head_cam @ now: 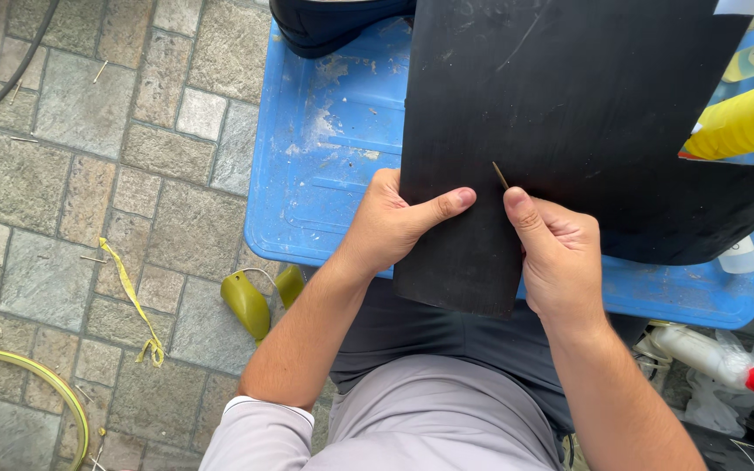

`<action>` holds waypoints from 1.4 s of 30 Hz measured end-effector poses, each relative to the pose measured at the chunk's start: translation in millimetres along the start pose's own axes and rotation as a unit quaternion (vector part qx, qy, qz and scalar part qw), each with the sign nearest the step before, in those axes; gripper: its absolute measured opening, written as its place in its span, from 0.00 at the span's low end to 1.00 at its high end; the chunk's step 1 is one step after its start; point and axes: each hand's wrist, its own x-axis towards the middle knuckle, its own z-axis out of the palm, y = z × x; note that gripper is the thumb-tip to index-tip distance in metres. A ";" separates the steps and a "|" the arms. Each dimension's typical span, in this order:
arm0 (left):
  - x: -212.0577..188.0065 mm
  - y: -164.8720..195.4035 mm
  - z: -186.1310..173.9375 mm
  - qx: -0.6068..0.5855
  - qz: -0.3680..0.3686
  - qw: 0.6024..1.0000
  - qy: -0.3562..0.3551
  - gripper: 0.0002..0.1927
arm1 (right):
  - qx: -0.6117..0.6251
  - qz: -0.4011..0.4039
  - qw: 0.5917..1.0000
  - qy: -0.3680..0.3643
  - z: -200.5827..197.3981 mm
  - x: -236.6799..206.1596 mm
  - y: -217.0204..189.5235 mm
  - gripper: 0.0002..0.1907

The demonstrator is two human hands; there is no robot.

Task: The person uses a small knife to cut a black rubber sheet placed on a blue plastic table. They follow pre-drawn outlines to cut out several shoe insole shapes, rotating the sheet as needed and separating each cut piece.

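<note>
Grey shirt (377, 427) and dark lap closest to the lens, and up from them come 2 bare forearms. The left hand (390, 222) pinches the near left edge of a black sheet (560, 105), thumb flat on top, fingers tucked underneath out of sight. That grip is closed firmly on the sheet. The right hand (560, 253) is curled tight around a thin tool (500, 174), only its slim tip showing above the thumb, and that tip touches the sheet just beside the left thumb.

The sheet lies over a blue tray (325, 157) serving as the surface, its near end hanging off the tray edge toward the lap, unsupported there.

Risks, as I read it: the 2 thumbs are very near each other, so a slip of the tip leftward could jab the left thumb. The overhanging end may flex under pressure and send the line astray. A yellow bottle (743, 122) rests on the sheet's far right; tugging the sheet could roll it off.

A dark shoe (325, 26) sits at the tray's far edge. On the paving (89, 174), a green shoe last (246, 301) and a yellow strip (133, 296).
</note>
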 end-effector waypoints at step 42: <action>0.9 -4.2 0.5 0.007 -0.006 1.000 -0.008 0.11 | -0.034 -0.005 0.999 -0.025 -10.3 12.9 -1.6 0.13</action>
